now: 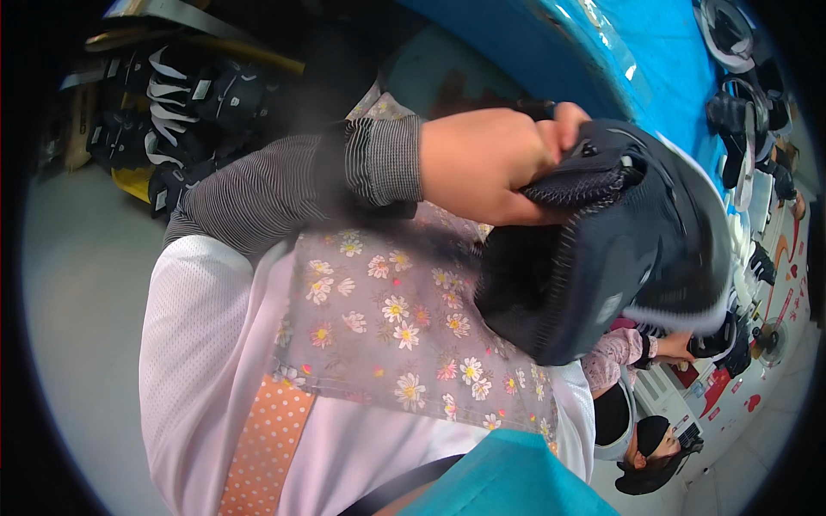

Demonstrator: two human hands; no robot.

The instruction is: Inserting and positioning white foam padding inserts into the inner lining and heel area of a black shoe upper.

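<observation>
I have a black stitched piece [602,249] right of centre in the frame, looks like a shoe upper. Zigzag stitching around its opening, pale edge on the far side, outer part smeared by blur. It's held up, tilted, in front of the floral apron [396,318].

Left hand [486,168], upper centre: fingers curled closed on the rim of the opening, thumb side low and partly tucked under the edge. Grip reads firm from here. Right hand: I can't see it, so can't tell what its fingers are doing.

Left arm comes in from the left in a striped sleeve [267,189], out of a white mesh top [194,344]. Orange polka-dot strap [267,447] lower left, teal cloth [508,482] at the bottom edge, close to the lens.

Upper right I've got a blue table cover [662,52]; more black and white pieces sit along the right side, too small to sort out. Upper left: rack with a yellow frame [133,183], dark pieces with white straps [168,90] on it.

Lower right: co-worker [613,417] in a dark cap and mask, pink patterned sleeve, hand at another dark item [712,342]. Beyond, a fan [771,344] and a pale wall with red shapes.
</observation>
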